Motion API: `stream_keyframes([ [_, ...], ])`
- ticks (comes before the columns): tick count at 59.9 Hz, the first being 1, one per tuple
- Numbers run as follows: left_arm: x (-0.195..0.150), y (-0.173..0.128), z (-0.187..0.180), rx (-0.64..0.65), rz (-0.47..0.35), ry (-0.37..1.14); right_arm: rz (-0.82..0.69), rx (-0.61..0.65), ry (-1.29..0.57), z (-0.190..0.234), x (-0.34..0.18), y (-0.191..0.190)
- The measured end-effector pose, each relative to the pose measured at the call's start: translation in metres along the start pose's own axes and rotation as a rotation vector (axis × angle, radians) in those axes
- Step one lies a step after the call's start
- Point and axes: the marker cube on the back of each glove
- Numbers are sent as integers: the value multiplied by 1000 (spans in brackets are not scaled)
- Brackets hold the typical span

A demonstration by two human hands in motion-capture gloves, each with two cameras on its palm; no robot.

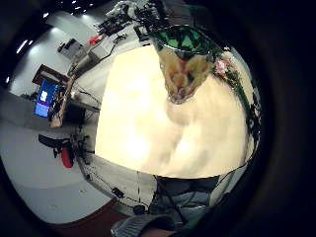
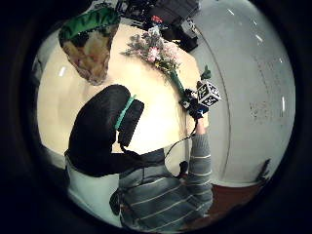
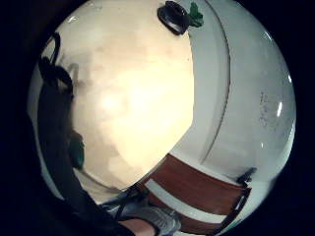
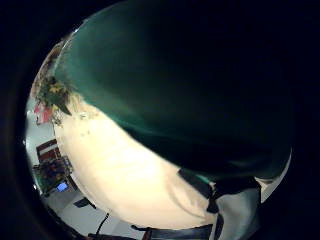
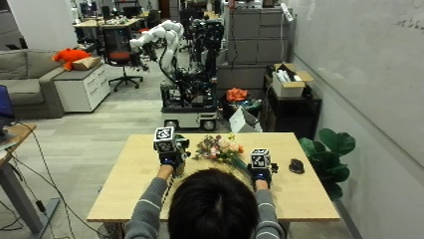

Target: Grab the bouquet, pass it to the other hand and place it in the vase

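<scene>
While left hand (image 5: 168,155) hovers by vase (image 2: 90,46), grip unclear | right hand (image 5: 260,172) grips bouquet (image 5: 220,148) stems

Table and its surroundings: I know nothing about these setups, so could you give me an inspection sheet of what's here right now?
Surface: pale wooden table.
Job's things: bouquet low over the table between the hands, not yet in the vase, which stands upright on the table.
Clutter: one small dark object on the table at the person's right.
Grippers: right hand grips the bouquet's stem end; left hand is over the table near the vase.
Cables: loose cables on the floor beside the table.
Surroundings: white robot arm on a cart, sofa, potted plant.
</scene>
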Motion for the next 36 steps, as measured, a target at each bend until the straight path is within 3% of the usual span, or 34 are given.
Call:
stream_keyframes([
  [5, -5, 0, -2, 4, -6, -11, -53, 152, -129, -11, -1, -17],
  [12, -6, -5, -2, 15, 3, 6, -61, 119, -162, -8, 0, -15],
  [14, -6, -5, -2, 14, 3, 2, 50, 49, -134, -3, 6, -8],
  [17, -6, 0, -6, 8, -4, -7, 277, -164, -47, 8, 18, 10],
  [19, -5, 0, -6, 7, -6, -7, 345, -233, -3, 11, 22, 18],
  [21, -5, -4, -3, 11, -3, -3, 323, -173, 4, 9, 24, 14],
  [25, -5, -5, -2, 14, -4, -7, 292, 78, 12, 2, 31, -10],
  [30, -4, 1, -7, 4, -13, -22, 286, 44, -50, 2, 27, -7],
  [33, -2, -1, -6, -1, -8, -11, 214, 159, -96, -2, 26, -15],
  [36, 0, 0, -6, -7, -7, 2, 90, 193, -175, -5, 18, -16],
])
